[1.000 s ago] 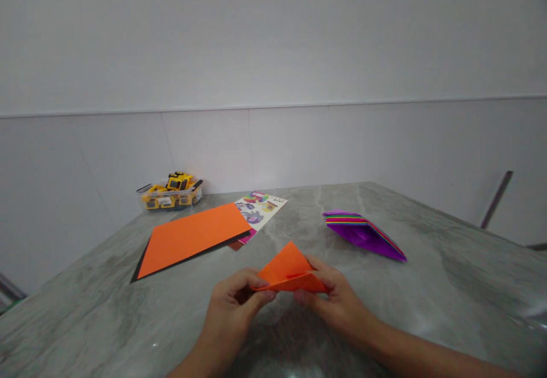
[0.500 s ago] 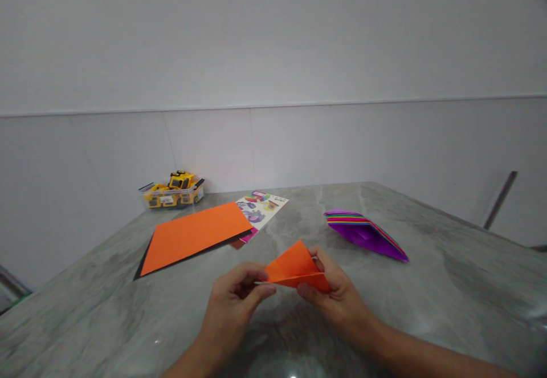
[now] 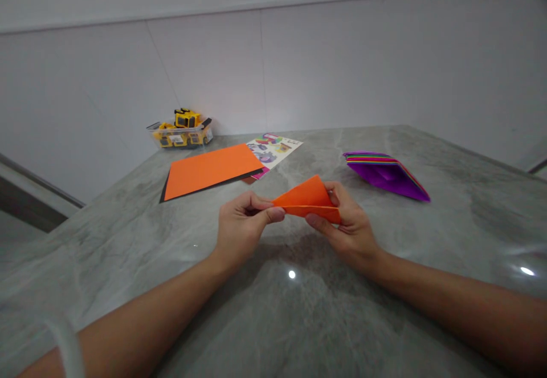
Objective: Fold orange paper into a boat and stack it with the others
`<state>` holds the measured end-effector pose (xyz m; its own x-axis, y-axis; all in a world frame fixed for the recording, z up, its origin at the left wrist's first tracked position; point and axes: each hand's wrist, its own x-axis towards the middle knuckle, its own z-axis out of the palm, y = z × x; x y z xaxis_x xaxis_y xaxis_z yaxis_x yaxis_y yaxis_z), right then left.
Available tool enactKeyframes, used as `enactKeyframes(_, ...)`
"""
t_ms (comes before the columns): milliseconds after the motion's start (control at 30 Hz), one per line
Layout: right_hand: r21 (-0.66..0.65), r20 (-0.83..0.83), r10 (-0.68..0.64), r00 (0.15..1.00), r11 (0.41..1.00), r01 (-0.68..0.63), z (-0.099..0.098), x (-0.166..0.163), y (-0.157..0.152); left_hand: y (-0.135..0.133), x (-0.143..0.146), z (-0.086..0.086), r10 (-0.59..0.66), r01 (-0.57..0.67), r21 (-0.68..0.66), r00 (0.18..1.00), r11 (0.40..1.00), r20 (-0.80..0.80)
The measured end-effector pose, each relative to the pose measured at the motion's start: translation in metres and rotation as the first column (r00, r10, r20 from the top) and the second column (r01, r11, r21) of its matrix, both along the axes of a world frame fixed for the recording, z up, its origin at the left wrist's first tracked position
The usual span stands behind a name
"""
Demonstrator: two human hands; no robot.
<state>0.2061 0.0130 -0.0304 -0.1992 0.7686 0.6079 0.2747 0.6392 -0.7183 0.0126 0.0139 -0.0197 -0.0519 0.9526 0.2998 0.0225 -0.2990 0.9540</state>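
Note:
A folded piece of orange paper (image 3: pixel 305 194) is held between both hands above the grey marbled table. My left hand (image 3: pixel 243 221) pinches its pointed left end between thumb and fingers. At the wider right end, my right hand (image 3: pixel 348 227) grips it with the thumb in front and the fingers behind. The upper flap rises to a corner, and a narrow folded band runs along the lower edge. My right fingers are partly hidden behind the paper.
Orange sheets (image 3: pixel 213 167) over a black sheet lie to the left, overlapping a printed picture sheet (image 3: pixel 277 147). Behind them stands a clear plastic box (image 3: pixel 182 135) with yellow toy vehicles. A folded purple stack with coloured edges (image 3: pixel 387 175) rests on the right of the table (image 3: pixel 273 321).
The view has tilted down, so everything sits higher in the picture and more of my forearms shows. My left thumb and fingers have closed on the paper's pointed end.

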Motion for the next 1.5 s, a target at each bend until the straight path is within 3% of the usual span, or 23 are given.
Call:
enactKeyframes(200, 0.11, 0.047, -0.018, 0.999, 0.994, 0.013, 0.001, -0.001, 0.0, 0.0, 0.001, -0.002, -0.054, 0.056, -0.009, 0.992, 0.998, 0.11)
enactKeyframes(367, 0.098, 0.012, -0.027, 1.0, 0.995, 0.026, 0.001, 0.001, 0.001, 0.002, 0.001, 0.001, -0.151, 0.181, -0.067, 0.938, 0.981, 0.311)
enactKeyframes(500, 0.04, 0.008, -0.002, 1.0, 0.999, 0.001, -0.001, 0.003, 0.001, 0.001, 0.002, 0.002, -0.255, 0.277, -0.09, 0.946, 0.957, 0.2)
enactKeyframes(633, 0.03, -0.001, 0.057, 0.998, 0.998, -0.057, -0.003, 0.001, -0.001, -0.002, 0.004, 0.001, -0.22, 0.242, -0.121, 0.961, 0.963, 0.168)
enactKeyframes(933, 0.032, 0.01, 0.036, 0.999, 0.999, -0.037, 0.0, -0.002, -0.001, -0.003, 0.002, -0.007, -0.267, 0.316, -0.089, 0.897, 0.945, 0.352)
enactKeyframes(1067, 0.026, -0.002, 0.011, 1.0, 1.0, -0.011, -0.001, -0.001, -0.001, -0.002, 0.003, -0.004, -0.282, 0.365, -0.088, 0.831, 0.927, 0.48)
enactKeyframes(1233, 0.147, 0.055, -0.019, 0.998, 0.989, 0.011, -0.005, 0.003, 0.002, 0.0, 0.004, 0.001, -0.321, 0.476, -0.173, 0.778, 0.862, 0.54)
enactKeyframes(1367, 0.254, 0.115, -0.031, 0.993, 0.967, 0.001, -0.007, 0.006, 0.005, 0.003, 0.005, 0.003, -0.275, 0.517, -0.276, 0.752, 0.81, 0.599)
enactKeyframes(1500, 0.242, 0.099, -0.047, 0.994, 0.97, 0.022, -0.005, 0.006, 0.007, 0.004, 0.005, 0.001, -0.289, 0.526, -0.269, 0.748, 0.807, 0.597)
